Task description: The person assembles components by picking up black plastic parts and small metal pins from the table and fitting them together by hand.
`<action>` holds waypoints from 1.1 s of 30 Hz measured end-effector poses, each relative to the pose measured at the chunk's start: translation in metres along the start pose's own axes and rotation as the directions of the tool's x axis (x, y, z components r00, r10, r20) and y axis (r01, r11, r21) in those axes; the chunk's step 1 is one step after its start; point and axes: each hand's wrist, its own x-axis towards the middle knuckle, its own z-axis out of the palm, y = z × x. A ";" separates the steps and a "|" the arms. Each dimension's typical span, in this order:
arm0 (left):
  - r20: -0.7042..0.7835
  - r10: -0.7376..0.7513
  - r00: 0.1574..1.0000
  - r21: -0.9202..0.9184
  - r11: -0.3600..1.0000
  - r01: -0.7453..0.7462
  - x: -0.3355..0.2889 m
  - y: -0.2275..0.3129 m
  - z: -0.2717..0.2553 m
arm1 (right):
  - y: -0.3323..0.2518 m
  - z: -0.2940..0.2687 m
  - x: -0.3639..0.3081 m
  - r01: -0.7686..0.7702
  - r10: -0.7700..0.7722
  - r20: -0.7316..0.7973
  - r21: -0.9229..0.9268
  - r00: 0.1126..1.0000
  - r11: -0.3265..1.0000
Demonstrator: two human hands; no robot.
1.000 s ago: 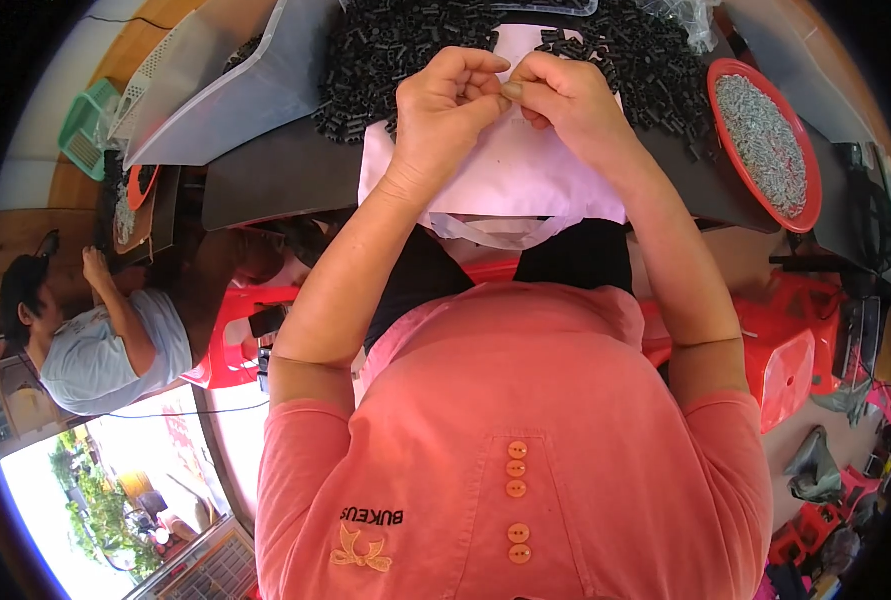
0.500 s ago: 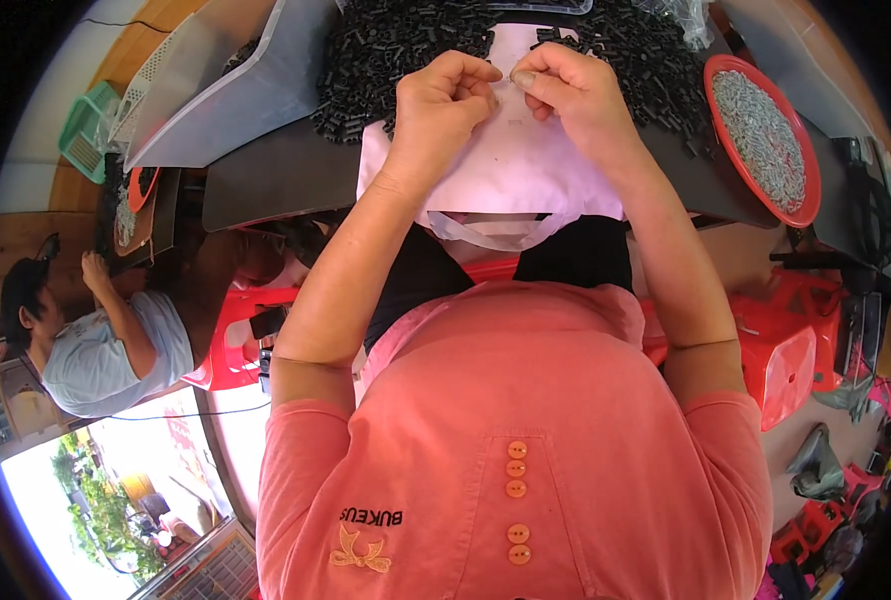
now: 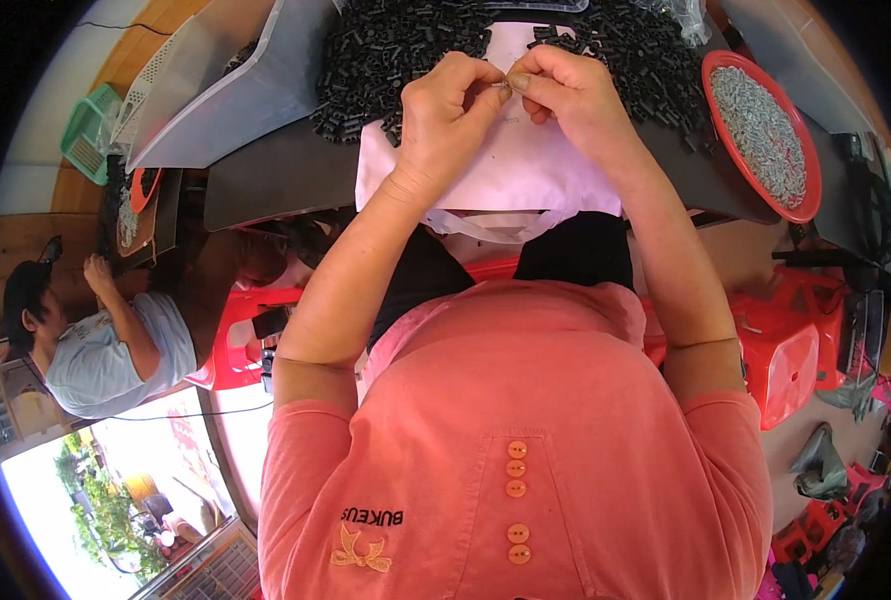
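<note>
My left hand (image 3: 453, 108) and my right hand (image 3: 570, 92) meet fingertip to fingertip above a pale cloth bag (image 3: 526, 170). The left thumb and forefinger pinch a tiny item, mostly covered by the fingers; a thin light tip of it shows. Against it press the right thumb and forefinger, and whatever they hold is too small to name. Heaps of small black plastic parts (image 3: 381, 60) lie beyond and to both sides of the hands. At the right stands a round red tray (image 3: 811, 190) full of small silvery metal pieces (image 3: 761, 135).
A translucent plastic bin (image 3: 216, 110) lies tilted on the dark table (image 3: 276, 175) at the left. Farther left sits another person (image 3: 116, 345) at a separate work spot, below a green basket (image 3: 88, 140). Red plastic stools (image 3: 786, 370) stand at the right.
My two hands have come together, closing the small gap between their fingertips. The left fingers have tightened into a pinch.
</note>
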 end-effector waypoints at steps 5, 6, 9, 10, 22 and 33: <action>-0.017 -0.064 0.998 -0.062 0.996 0.063 0.001 0.003 0.000 | -0.002 0.001 -0.001 -0.011 0.011 0.010 -0.017 1.000 1.000; 0.012 -0.159 0.987 -0.118 0.980 0.159 0.002 0.005 -0.002 | -0.001 0.001 -0.001 0.000 0.000 0.017 -0.012 1.000 1.000; 0.057 -0.271 0.961 -0.219 0.936 0.277 0.002 0.004 -0.003 | -0.002 0.002 -0.001 0.053 -0.052 0.022 -0.062 0.998 0.997; 0.073 -0.289 0.954 -0.270 0.916 0.298 0.002 0.003 -0.003 | -0.002 0.002 -0.001 0.092 -0.090 0.018 -0.120 0.996 0.989; 0.121 -0.296 0.947 -0.274 0.907 0.319 0.003 0.002 -0.004 | 0.007 0.005 0.001 0.330 -0.374 -0.064 -0.350 0.925 0.877; 0.025 -0.232 0.972 -0.213 0.949 0.232 0.002 0.002 -0.002 | 0.003 0.005 0.000 0.297 -0.341 -0.035 -0.414 0.939 0.860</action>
